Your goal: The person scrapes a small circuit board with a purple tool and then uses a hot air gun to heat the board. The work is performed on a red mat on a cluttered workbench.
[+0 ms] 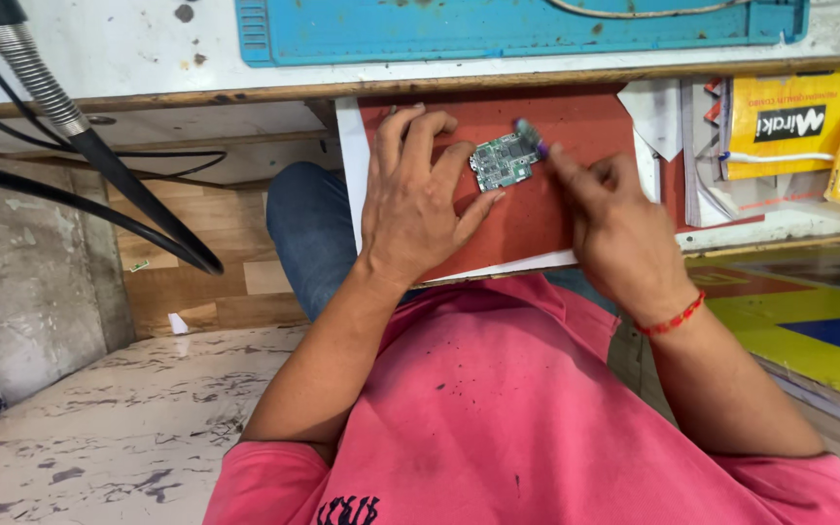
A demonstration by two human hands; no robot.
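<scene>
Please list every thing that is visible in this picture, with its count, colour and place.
circuit board: one, green, on the red board, between both hands
purple-tipped tool: one, at the circuit board's right edge
red board: one, on the lap
blue mat: one, on the bench top
yellow packets: two, shelf at right
black cables: several, left
left hand: steadies the circuit board
right hand: holds the tool, red thread on wrist

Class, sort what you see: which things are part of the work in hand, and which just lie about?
In hand: left hand, right hand, green circuit board, purple-tipped tool, red board.
Lying about: blue mat, yellow packets, black cables.
</scene>
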